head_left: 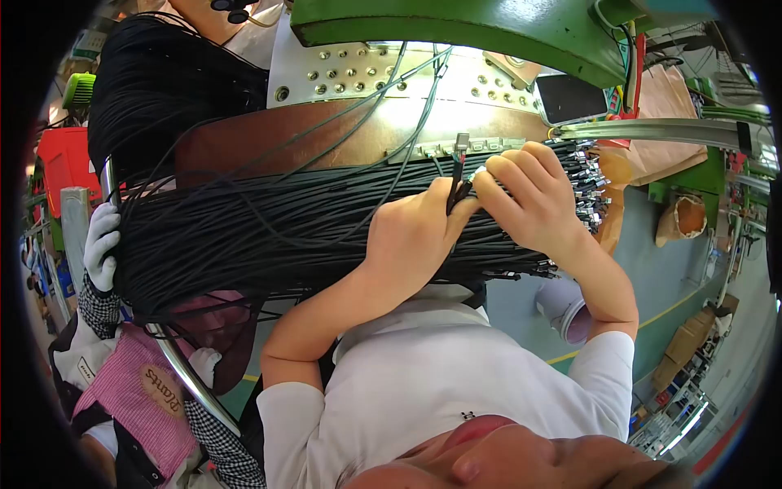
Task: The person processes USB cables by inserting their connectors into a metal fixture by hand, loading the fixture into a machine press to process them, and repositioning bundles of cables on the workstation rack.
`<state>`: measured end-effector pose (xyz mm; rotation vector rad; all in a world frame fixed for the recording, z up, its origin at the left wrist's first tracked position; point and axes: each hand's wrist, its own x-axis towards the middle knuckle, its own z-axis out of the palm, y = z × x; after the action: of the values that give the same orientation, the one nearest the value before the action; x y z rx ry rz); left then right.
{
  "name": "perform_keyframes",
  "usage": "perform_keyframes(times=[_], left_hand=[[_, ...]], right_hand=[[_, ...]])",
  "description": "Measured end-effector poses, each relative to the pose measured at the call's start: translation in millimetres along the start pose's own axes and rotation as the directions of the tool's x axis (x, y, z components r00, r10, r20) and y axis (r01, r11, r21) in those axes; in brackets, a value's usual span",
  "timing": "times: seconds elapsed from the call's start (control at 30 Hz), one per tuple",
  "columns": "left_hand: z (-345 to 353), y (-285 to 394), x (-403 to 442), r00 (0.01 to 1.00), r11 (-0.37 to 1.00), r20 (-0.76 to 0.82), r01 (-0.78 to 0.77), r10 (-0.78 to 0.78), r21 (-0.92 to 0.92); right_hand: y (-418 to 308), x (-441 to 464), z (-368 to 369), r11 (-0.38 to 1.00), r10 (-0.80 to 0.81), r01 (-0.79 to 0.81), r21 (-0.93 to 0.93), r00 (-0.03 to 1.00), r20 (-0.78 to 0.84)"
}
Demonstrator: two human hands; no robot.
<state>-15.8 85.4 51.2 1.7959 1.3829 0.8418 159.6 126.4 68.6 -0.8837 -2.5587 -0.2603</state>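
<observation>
My left hand is closed round a black cable, whose metal connector points up above the fingers. Close against it, my right hand is closed too, pinching a second black cable end with a small pale tip; its fingers partly hide this. Under both hands lies a thick bundle of black cables, with many metal connectors at its right end. Just beyond the hands, a pale strip of small fixtures runs along the brown edge of the machine bed.
A green machine arm overhangs the perforated metal plate. More black cables hang at the left, beside a metal rail. A co-worker's gloved hand touches the rail. A metal bar juts rightward; a white bucket stands below.
</observation>
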Motion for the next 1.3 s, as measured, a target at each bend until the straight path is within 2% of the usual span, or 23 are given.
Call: perform_keyframes(times=[0.03,0.17,0.2,0.33,0.37,0.43,0.5,0.53,0.6,0.67,0.83,0.87,1.0,1.03,1.13,1.2,1.3], left_hand=[[0,-1,0,0.992,0.985,-0.088,-0.077,0.092,0.156],[-6,-5,3,0.984,0.999,0.176,0.025,-0.033,0.045],[-9,-4,1,0.983,0.999,0.179,0.024,-0.031,0.042],[-27,8,-11,0.855,0.921,0.513,0.261,-0.082,-0.288],[-27,7,-10,0.855,0.923,0.512,0.258,-0.081,-0.285],[-22,1,-9,0.953,0.915,0.292,0.187,-0.08,-0.357],[-17,-2,-8,0.995,0.905,0.054,0.102,-0.087,-0.414],[-15,-1,-7,0.995,0.904,0.056,0.099,-0.083,-0.416],[-10,2,-1,0.944,0.692,0.271,0.324,-0.189,-0.645],[-8,4,2,0.838,0.39,0.5,0.545,-0.22,-0.742],[1,2,7,0.827,0.365,0.527,0.56,-0.195,-0.744],[2,2,8,0.827,0.365,0.528,0.56,-0.193,-0.744],[9,-1,5,0.862,0.185,0.443,0.49,-0.247,-0.852],[11,-2,4,0.862,0.185,0.443,0.49,-0.246,-0.852],[15,-8,7,0.794,0.089,0.549,0.586,-0.263,-0.805],[15,-6,4,0.764,0.04,0.585,0.616,-0.275,-0.786],[-2,9,8,0.7,0.086,0.708,0.714,-0.095,-0.694]], right_hand=[[1,1,0,1.0,-0.004,0.004,0.0,1.0,-0.002],[8,0,-2,0.998,0.004,-0.002,-0.063,0.999,0.032],[12,-3,-1,0.998,0.007,-0.004,-0.064,0.999,0.036],[36,-19,15,0.974,0.22,-0.223,0.042,0.974,0.063],[37,-21,20,0.974,0.221,-0.223,0.041,0.974,0.059],[40,-25,30,0.889,0.325,-0.35,0.295,0.937,0.13],[42,-28,37,0.725,0.397,-0.458,0.515,0.888,0.231],[42,-30,38,0.726,0.399,-0.46,0.511,0.887,0.231],[45,-30,39,0.675,0.413,-0.496,0.547,0.868,0.277],[44,-31,41,0.612,0.421,-0.532,0.585,0.845,0.329],[45,-36,46,0.586,0.446,-0.567,0.579,0.822,0.354],[45,-35,46,0.586,0.448,-0.568,0.578,0.821,0.353],[41,-30,47,0.793,0.366,-0.431,0.431,0.902,0.227],[39,-27,43,0.794,0.367,-0.431,0.429,0.902,0.228],[31,-6,16,0.945,0.228,-0.214,0.248,0.973,-0.027],[29,-5,9,0.973,0.161,-0.143,0.181,0.983,-0.088],[33,-8,1,0.995,0.09,-0.088,0.045,0.995,-0.044]])
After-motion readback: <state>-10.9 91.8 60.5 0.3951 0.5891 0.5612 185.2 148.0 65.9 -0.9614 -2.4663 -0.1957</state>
